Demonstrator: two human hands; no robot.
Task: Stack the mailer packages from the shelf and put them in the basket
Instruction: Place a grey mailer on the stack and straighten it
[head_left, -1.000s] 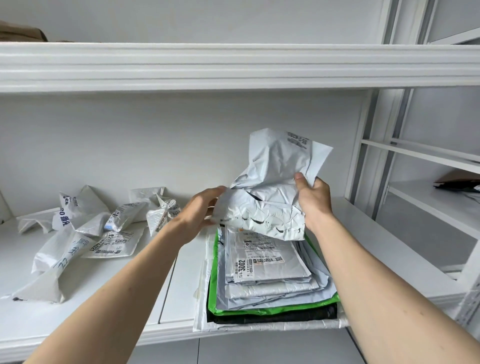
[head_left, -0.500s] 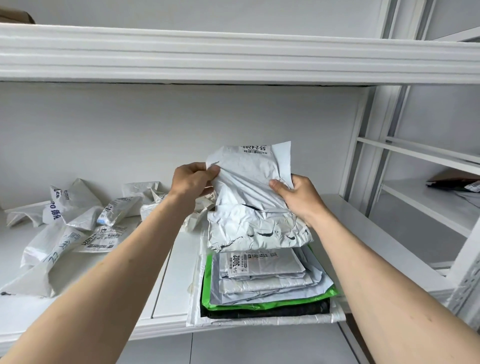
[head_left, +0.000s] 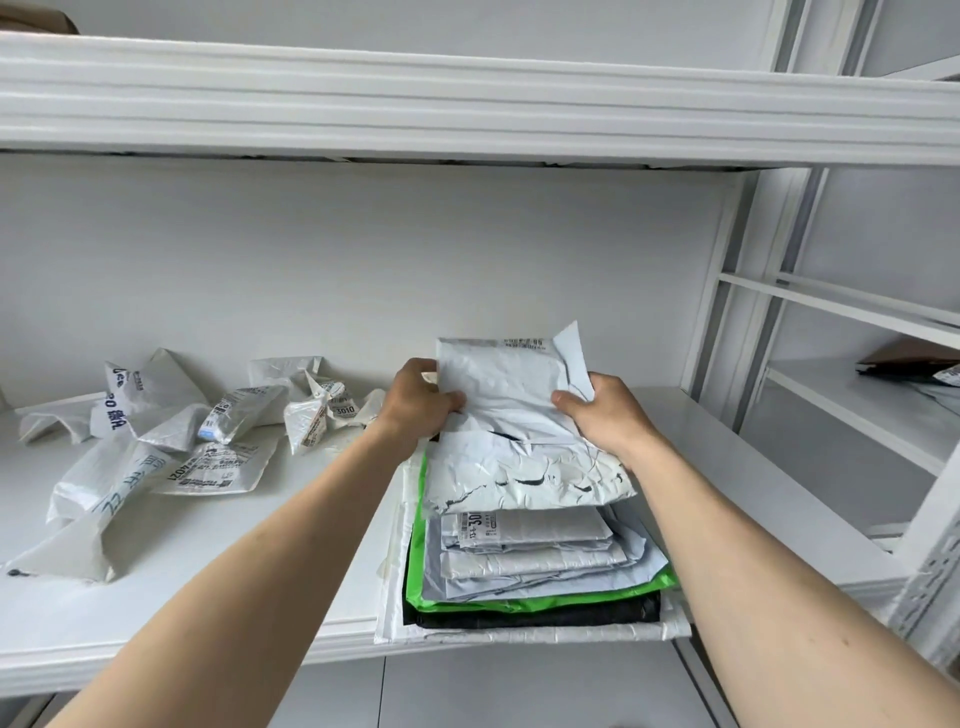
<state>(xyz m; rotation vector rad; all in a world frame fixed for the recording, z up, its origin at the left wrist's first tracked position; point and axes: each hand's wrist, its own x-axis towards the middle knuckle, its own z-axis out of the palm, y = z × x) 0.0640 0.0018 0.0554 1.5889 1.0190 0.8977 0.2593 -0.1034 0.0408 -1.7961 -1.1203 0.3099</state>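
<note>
Holding a crumpled white mailer (head_left: 511, 415) in both hands right now, over the stack (head_left: 535, 566) at the front right of the shelf (head_left: 218, 561). My left hand (head_left: 418, 405) has its fingers curled round the mailer's left edge; my right hand (head_left: 605, 415) pinches the right edge, thumb on the face toward me. Neither hand is loose, both are clamped on it.

What matters is how the mailer sits to the stack. Its upper half stands tilted up toward the back wall, label strip at the top, while its lower half already drapes onto the top of the stack, touching it I think, though the crumpling makes that hard to call. The stack runs longer left to right, and the mailer's width lines up with that, hanging a shade past the pieces under it on both sides. So the next move, as I judge it, is straight down and forward: fold the raised half flat.

Loose mailers (head_left: 171, 441) lie scattered well to the left, and my left hand is the nearer one for them. They are rumpled and will need smoothing. No basket in view, so that step is not yet begun.
</note>
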